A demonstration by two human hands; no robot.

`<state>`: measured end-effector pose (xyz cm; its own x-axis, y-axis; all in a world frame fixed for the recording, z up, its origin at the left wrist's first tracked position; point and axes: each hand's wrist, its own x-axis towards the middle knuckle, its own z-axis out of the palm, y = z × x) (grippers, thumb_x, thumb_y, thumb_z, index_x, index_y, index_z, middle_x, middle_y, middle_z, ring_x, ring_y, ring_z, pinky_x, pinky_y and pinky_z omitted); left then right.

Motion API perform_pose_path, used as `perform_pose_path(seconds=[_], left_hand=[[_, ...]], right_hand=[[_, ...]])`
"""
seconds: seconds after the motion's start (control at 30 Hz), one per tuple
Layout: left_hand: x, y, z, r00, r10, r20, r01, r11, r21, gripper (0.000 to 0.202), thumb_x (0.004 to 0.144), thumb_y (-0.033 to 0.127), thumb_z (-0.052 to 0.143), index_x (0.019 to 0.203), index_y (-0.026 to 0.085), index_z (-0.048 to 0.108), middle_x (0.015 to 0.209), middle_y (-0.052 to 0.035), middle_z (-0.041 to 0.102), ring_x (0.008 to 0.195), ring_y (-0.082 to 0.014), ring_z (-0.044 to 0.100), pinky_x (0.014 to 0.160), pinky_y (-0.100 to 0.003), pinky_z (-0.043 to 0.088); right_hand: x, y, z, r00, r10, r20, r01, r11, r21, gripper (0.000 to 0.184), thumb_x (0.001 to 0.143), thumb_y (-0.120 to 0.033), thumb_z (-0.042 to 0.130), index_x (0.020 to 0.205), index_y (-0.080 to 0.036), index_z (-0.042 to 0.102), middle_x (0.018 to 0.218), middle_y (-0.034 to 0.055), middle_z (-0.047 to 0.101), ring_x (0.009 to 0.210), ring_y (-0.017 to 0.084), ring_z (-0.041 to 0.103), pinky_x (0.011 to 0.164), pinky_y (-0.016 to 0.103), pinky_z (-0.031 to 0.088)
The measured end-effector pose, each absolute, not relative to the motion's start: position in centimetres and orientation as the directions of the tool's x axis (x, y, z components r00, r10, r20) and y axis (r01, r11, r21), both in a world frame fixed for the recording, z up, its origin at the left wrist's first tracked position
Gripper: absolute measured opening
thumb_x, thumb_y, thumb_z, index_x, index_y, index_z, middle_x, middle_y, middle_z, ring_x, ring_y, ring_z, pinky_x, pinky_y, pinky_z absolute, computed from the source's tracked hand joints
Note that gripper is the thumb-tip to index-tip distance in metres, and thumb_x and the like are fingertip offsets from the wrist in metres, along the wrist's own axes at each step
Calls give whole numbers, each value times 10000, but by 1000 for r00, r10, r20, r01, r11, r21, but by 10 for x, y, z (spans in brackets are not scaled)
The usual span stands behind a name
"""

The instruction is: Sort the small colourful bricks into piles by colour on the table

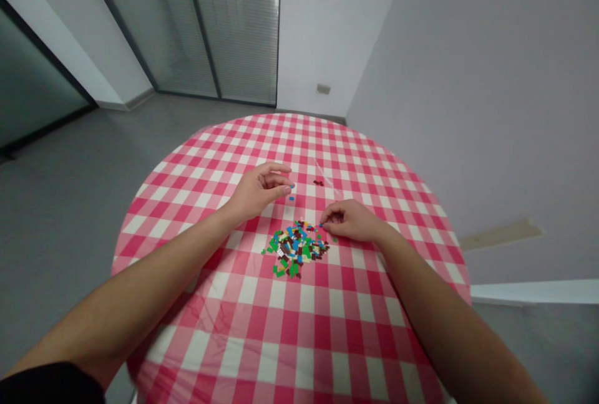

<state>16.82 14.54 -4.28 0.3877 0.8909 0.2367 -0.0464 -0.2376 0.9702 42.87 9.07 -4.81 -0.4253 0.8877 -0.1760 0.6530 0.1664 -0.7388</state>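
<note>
A heap of small toy building bricks in green, blue, brown, white and a little yellow lies on the checked tablecloth. Beyond its left side, my left hand pinches a tiny blue brick between thumb and a fingertip, the other fingers loosely bent. Just below those fingertips a loose blue brick rests on the cloth. At the heap's right far edge, my right hand has its fingers curled together, with a bit of blue brick showing at the tips. Farther back sit a few dark brown bricks.
The round table wears a red-and-white checked cloth, creased near the front left. A grey wall stands to the right. Behind the table are glass partition panels and a white wall with a socket.
</note>
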Motion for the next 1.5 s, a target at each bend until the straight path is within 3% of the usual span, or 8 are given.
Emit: perform_pose_path(seconds=[0.2, 0.4, 0.6, 0.83, 0.97, 1.13, 1.5], left_hand=[[168, 142, -39, 388, 898, 208, -87, -189, 978, 378, 701, 260, 792, 1020, 158, 618, 843, -46, 743, 777, -155, 704, 692, -267, 575], [168, 143, -39, 399, 883, 247, 1, -270, 963, 242, 699, 263, 776, 879, 151, 658, 774, -28, 706, 703, -129, 667, 648, -255, 563], [168, 145, -41, 426, 867, 258, 4, -287, 958, 293, 697, 235, 771, 967, 161, 686, 745, -1, 660, 642, -91, 610, 608, -228, 534], [166, 146, -46, 450, 862, 231, 24, -271, 962, 258, 725, 238, 750, 963, 151, 696, 841, -37, 703, 739, -117, 647, 691, -259, 548], [164, 149, -49, 456, 861, 224, 149, -322, 935, 209, 748, 239, 720, 941, 158, 704, 859, -49, 719, 766, -137, 653, 730, -286, 539], [163, 155, -58, 498, 839, 218, 388, -440, 810, 141, 773, 227, 668, 895, 176, 716, 887, -55, 733, 800, -160, 647, 758, -296, 506], [165, 157, -66, 530, 830, 177, 496, -472, 729, 150, 787, 237, 617, 867, 182, 731, 835, -49, 733, 752, -166, 642, 691, -293, 475]], right_hand=[[429, 91, -50, -431, 885, -177, 643, 164, -748, 160, 753, -225, 633, 872, -166, 722, 729, 41, 720, 596, 132, 629, 561, 240, 476], [429, 90, -49, -438, 881, -180, 631, 158, -759, 145, 756, -224, 635, 863, -163, 710, 695, 33, 703, 594, 130, 622, 567, 242, 475], [429, 91, -49, -432, 882, -188, 636, 150, -757, 149, 755, -228, 630, 866, -168, 709, 679, 25, 696, 587, 132, 625, 561, 244, 476], [429, 89, -49, -435, 883, -176, 628, 158, -762, 144, 761, -224, 625, 862, -162, 706, 697, 34, 697, 598, 133, 624, 561, 244, 476], [429, 89, -48, -437, 880, -187, 630, 151, -762, 143, 761, -223, 631, 867, -161, 705, 682, 29, 693, 591, 132, 624, 558, 241, 473], [429, 90, -49, -437, 882, -176, 629, 160, -760, 136, 763, -206, 627, 859, -161, 711, 652, 22, 687, 569, 122, 611, 540, 230, 457], [429, 89, -49, -425, 892, -155, 624, 165, -764, 113, 753, -198, 639, 836, -168, 710, 649, 23, 692, 563, 132, 620, 543, 247, 468]])
